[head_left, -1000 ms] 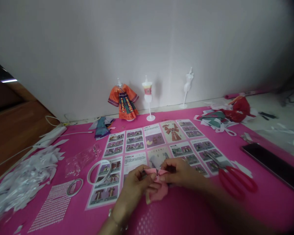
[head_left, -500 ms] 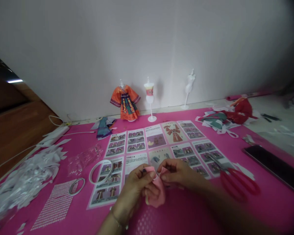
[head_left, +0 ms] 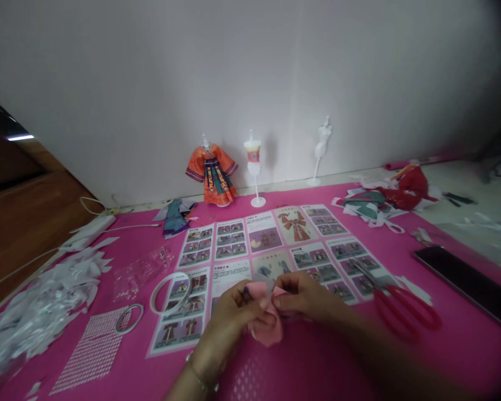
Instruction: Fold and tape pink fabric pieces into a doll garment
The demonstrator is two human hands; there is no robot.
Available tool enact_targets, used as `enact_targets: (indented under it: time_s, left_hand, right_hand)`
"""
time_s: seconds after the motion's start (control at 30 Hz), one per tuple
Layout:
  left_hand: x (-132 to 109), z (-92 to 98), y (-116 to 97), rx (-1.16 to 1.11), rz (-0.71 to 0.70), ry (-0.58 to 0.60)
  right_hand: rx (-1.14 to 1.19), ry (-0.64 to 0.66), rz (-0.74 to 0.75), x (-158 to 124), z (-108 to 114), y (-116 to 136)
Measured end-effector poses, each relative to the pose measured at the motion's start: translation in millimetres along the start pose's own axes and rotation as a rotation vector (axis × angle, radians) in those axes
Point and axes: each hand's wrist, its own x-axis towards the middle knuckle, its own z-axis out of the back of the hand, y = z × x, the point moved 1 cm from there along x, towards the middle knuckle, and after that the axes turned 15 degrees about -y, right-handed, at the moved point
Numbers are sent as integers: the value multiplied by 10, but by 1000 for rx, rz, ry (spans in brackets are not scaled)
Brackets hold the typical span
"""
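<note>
A small piece of pink fabric (head_left: 268, 328) is held up between my hands, over the near edge of a printed instruction sheet (head_left: 229, 287). My left hand (head_left: 236, 312) pinches the fabric's left side between thumb and fingers. On its upper right edge, my right hand (head_left: 296, 295) has a pinch grip with the fingertips. A pale, whitish strip (head_left: 265, 280) shows between the hands at the top of the fabric; I cannot make out what it is. Scissors with red handles (head_left: 394, 303) lie to the right, partly on the sheet.
Behind the sheet stand a doll form in an orange robe (head_left: 212, 172), a form with a small top (head_left: 254, 159) and a bare white form (head_left: 323, 142). Tape rolls (head_left: 152, 301), a gem sheet (head_left: 89, 348) and paper scraps (head_left: 45, 301) lie left. A phone (head_left: 467, 284) lies right.
The pale strip now shows above the fabric, between my fingers. The fabric's lower part has shifted up slightly and is more bunched. Both hands keep their pinch.
</note>
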Motion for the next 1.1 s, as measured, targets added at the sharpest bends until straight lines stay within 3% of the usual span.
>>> enact_targets:
  time_s: [0.33, 0.67, 0.77, 0.97, 1.1]
  left_hand:
    - [46, -8, 33, 201, -121, -46]
    - [19, -16, 19, 221, -98, -126]
    - [28, -10, 20, 258, -117, -129]
    - [41, -25, 57, 267, -146, -99]
    - [41, -32, 47, 284, -147, -139]
  right_hand:
    - [-66, -67, -42, -18, -54, 51]
    - [-51, -78, 34, -22, -19, 53]
    - [-146, -146, 142, -41, 24, 101]
    - [-351, -367, 564, -97, 52, 169]
    - [-417, -324, 532, -109, 38, 152]
